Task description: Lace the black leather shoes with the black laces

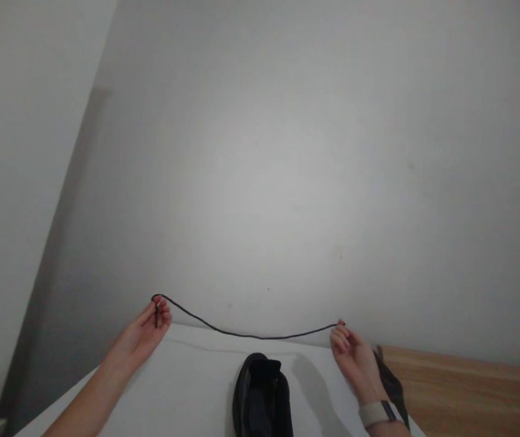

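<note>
Black lace (262, 338) hangs in a slack curve between both hands, above the far part of a white table (187, 382), in front of a grey wall (260, 182). Left hand (154, 320), on the left: thumb and fingers pinched on the lace, which bends over at the fingertips and drops a short tail in front of the palm. Right hand (352, 358), on the right: fingertips closed on the other end, other fingers curled in. Lace dips lowest around the middle, apart from the shoe (262, 400). Shoe is black, on the table at the near side, between the two forearms, opening up, near part cut off by frame edge. Pale watch (376, 414) with dark face on right wrist. Dark thing (392, 385) just right of that wrist, partly hidden, cannot tell what. Wood panel (465, 385) farther right, against the wall. Shadow on table right of shoe.
</note>
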Demonstrator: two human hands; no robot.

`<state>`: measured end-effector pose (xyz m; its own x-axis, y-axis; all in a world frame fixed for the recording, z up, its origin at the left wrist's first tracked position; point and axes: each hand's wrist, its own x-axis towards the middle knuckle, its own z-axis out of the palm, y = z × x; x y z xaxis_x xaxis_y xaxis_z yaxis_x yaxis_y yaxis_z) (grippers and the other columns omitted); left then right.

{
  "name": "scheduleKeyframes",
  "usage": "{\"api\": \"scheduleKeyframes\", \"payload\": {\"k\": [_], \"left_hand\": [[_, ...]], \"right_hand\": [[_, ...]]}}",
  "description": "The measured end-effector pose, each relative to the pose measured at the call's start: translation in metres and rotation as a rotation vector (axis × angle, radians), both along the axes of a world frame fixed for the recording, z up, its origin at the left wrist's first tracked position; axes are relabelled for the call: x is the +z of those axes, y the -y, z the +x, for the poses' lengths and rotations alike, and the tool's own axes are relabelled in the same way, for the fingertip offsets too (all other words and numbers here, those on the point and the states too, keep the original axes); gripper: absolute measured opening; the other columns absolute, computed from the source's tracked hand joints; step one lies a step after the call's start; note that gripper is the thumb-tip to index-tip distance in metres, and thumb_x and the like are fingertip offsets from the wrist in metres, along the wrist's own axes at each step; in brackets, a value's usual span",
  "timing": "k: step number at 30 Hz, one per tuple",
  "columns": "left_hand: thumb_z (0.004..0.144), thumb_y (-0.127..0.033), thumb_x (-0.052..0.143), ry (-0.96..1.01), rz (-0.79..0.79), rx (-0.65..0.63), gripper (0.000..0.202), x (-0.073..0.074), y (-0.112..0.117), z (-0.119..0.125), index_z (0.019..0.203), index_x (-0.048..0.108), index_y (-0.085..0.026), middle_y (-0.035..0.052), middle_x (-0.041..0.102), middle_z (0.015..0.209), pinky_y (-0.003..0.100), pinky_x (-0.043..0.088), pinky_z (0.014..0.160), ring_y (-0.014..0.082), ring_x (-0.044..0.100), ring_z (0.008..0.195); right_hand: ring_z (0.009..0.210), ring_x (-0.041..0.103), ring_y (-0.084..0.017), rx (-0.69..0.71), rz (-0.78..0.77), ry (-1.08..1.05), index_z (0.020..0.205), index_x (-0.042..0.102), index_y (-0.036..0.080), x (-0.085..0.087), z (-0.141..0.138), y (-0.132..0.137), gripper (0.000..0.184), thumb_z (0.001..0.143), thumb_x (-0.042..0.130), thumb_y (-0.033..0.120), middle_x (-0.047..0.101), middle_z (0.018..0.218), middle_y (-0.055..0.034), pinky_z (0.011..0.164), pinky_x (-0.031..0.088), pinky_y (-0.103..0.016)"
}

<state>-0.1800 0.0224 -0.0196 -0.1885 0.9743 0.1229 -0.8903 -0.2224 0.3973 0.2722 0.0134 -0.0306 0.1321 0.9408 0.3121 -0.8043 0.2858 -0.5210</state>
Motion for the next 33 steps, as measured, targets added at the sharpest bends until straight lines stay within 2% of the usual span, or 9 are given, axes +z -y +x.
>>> {"api": "scheduleKeyframes", "payload": {"k": [5, 8, 13, 16, 18, 22, 25, 29, 33], "left_hand": [[0.091, -0.012, 0.047, -0.186, 0.012, -0.193, 0.016, -0.028, -0.008, 0.073, 0.092, 0.061, -0.020, 0.0029, 0.067, 0.082, 0.029, 0.054, 0.071, 0.0137, 0.067, 0.075], [0.085, -0.023, 0.060, -0.439, 0.060, -0.292, 0.007, -0.045, -0.007, 0.117, 0.090, 0.058, -0.019, 0.0067, 0.071, 0.086, 0.030, 0.050, 0.076, 0.0167, 0.067, 0.079], [0.081, -0.052, 0.057, -0.883, 0.351, -0.365, 0.033, -0.057, 0.008, 0.160, 0.078, 0.053, -0.019, 0.0045, 0.071, 0.071, 0.030, 0.043, 0.075, 0.0177, 0.063, 0.072], [0.084, -0.055, 0.049, -1.064, 0.497, -0.375, 0.038, -0.054, 0.020, 0.167, 0.077, 0.055, -0.019, 0.0022, 0.068, 0.063, 0.030, 0.039, 0.078, 0.0178, 0.060, 0.071], [0.085, -0.055, 0.048, -1.073, 0.511, -0.371, 0.039, -0.052, 0.025, 0.166, 0.078, 0.057, -0.018, 0.0017, 0.067, 0.062, 0.031, 0.039, 0.079, 0.0185, 0.060, 0.072], [0.081, -0.048, 0.059, -0.980, 0.365, -0.224, 0.033, -0.055, 0.022, 0.156, 0.083, 0.065, -0.016, 0.0033, 0.066, 0.081, 0.026, 0.039, 0.077, 0.0170, 0.057, 0.081], [0.071, -0.045, 0.071, -0.848, 0.213, -0.130, 0.035, -0.062, 0.012, 0.144, 0.090, 0.068, -0.016, 0.0002, 0.061, 0.075, 0.022, 0.038, 0.062, 0.0115, 0.052, 0.067], [0.063, -0.042, 0.078, -0.693, 0.095, -0.160, 0.042, -0.071, 0.002, 0.133, 0.095, 0.067, -0.017, -0.0019, 0.060, 0.069, 0.020, 0.036, 0.053, 0.0073, 0.047, 0.053], [0.063, -0.040, 0.079, -0.675, 0.072, -0.159, 0.038, -0.073, 0.000, 0.131, 0.089, 0.066, -0.016, 0.0046, 0.068, 0.078, 0.023, 0.043, 0.063, 0.0119, 0.057, 0.066]], "right_hand": [[0.067, 0.057, -0.010, 0.118, -0.021, 0.209, 0.086, 0.059, 0.018, -0.024, -0.030, 0.001, 0.019, 0.072, 0.071, 0.017, 0.062, 0.081, -0.0011, 0.063, 0.048, -0.023], [0.089, 0.061, -0.019, 0.151, 0.012, 0.475, 0.085, 0.061, 0.017, -0.040, -0.054, 0.006, 0.024, 0.072, 0.073, 0.032, 0.067, 0.098, -0.0091, 0.082, 0.044, -0.034], [0.084, 0.059, -0.020, 0.190, 0.252, 0.828, 0.085, 0.058, 0.017, -0.045, -0.084, 0.020, 0.028, 0.082, 0.060, 0.045, 0.069, 0.077, -0.0053, 0.087, 0.035, -0.036], [0.076, 0.057, -0.018, 0.224, 0.314, 0.891, 0.082, 0.056, 0.017, -0.043, -0.094, 0.026, 0.029, 0.084, 0.057, 0.045, 0.065, 0.069, -0.0017, 0.082, 0.035, -0.034], [0.073, 0.056, -0.018, 0.234, 0.298, 0.891, 0.081, 0.057, 0.016, -0.045, -0.097, 0.026, 0.029, 0.083, 0.058, 0.045, 0.064, 0.067, -0.0012, 0.079, 0.036, -0.033], [0.076, 0.054, -0.016, 0.041, 0.139, 0.717, 0.079, 0.061, 0.016, -0.053, -0.090, 0.018, 0.029, 0.073, 0.069, 0.043, 0.064, 0.077, -0.0031, 0.074, 0.038, -0.029], [0.070, 0.052, -0.013, -0.099, 0.027, 0.556, 0.081, 0.065, 0.017, -0.059, -0.075, 0.009, 0.030, 0.066, 0.076, 0.041, 0.061, 0.084, -0.0014, 0.065, 0.039, -0.025], [0.053, 0.046, -0.008, -0.074, 0.003, 0.507, 0.085, 0.061, 0.018, -0.063, -0.060, 0.003, 0.034, 0.068, 0.074, 0.045, 0.058, 0.075, 0.0016, 0.052, 0.037, -0.022], [0.067, 0.059, -0.011, 0.040, -0.030, 0.497, 0.088, 0.058, 0.019, -0.067, -0.062, 0.006, 0.036, 0.065, 0.079, 0.037, 0.063, 0.080, -0.0005, 0.068, 0.046, -0.026]]}}
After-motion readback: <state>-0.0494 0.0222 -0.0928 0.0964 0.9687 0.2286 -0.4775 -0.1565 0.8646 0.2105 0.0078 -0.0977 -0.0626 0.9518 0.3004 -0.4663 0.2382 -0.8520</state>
